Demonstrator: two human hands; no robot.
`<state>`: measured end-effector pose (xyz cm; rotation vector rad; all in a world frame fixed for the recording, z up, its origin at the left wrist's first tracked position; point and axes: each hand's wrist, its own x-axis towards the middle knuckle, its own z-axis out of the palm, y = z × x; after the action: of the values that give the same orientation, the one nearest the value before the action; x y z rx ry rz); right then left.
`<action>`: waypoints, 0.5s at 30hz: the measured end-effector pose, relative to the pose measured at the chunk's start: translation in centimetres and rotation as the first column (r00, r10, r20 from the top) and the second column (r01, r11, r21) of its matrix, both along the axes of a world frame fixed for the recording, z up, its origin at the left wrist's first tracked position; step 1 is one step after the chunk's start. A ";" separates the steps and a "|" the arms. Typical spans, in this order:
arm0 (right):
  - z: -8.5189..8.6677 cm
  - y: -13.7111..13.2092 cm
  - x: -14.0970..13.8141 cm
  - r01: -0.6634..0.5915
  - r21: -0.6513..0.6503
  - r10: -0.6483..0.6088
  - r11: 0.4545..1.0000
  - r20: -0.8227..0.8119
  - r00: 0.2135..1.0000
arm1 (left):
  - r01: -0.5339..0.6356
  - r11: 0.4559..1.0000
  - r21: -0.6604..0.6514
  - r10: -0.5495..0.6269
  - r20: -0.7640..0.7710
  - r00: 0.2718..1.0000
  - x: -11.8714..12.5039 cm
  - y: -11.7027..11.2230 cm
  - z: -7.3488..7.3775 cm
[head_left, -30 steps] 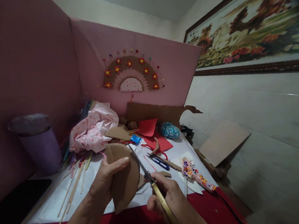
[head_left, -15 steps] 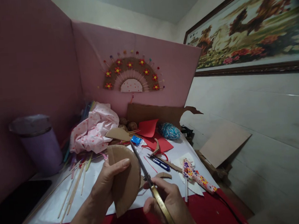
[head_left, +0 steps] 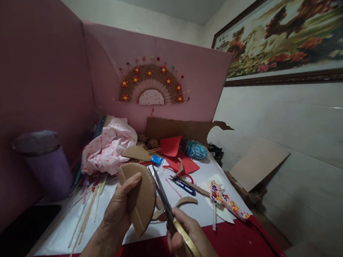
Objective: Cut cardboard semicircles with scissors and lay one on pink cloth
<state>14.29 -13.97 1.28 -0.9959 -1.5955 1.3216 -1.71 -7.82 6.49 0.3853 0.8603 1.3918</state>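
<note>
In my left hand point(head_left: 119, 203) is a half-round piece of cardboard point(head_left: 142, 200), thumb on its face and fingers behind it. My right hand point(head_left: 186, 236) grips scissors point(head_left: 166, 206) with gold-coloured handles, fingers wrapped round them. The blades point up and away, slightly parted, close along the curved edge of the cardboard. Whether they touch it I cannot tell. Curved cardboard offcuts point(head_left: 186, 200) lie on the white sheet just beyond the scissors. Farther back rests another half-round cardboard piece point(head_left: 136, 153).
A blue thread snipper point(head_left: 185, 186), a flower-patterned glue gun point(head_left: 226, 202) with a cord, red sheets point(head_left: 172, 147) and blue yarn point(head_left: 195, 148) lie to the right. Thin sticks point(head_left: 85, 219), spotted cloth point(head_left: 108, 146) and a purple bin point(head_left: 47, 167) are at left. A decorated fan shape point(head_left: 149, 81) hangs on the pink board.
The half-round cardboard has turned and shifted slightly left with my left hand. The scissors are more upright, and their blades have parted a little.
</note>
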 end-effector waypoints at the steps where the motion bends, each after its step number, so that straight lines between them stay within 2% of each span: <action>1: 0.1 0.1 0.0 0.009 0.019 -0.010 1.000 0.014 1.000 | -0.007 1.000 0.007 0.007 -0.009 1.000 0.1 0.0 0.0; 7: 0.3 0.5 0.1 0.083 0.157 -0.108 0.984 0.153 0.982 | -0.001 0.998 0.059 0.003 -0.026 1.000 0.2 0.0 -0.2; 15: 0.9 0.4 -0.2 0.146 0.141 -0.176 0.979 0.230 0.957 | -0.001 0.996 0.093 0.005 -0.046 0.999 0.3 0.2 -0.7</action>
<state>14.14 -13.53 2.17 -1.2191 -1.7125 1.0085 -1.43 -7.59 5.75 0.4900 0.8359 1.4340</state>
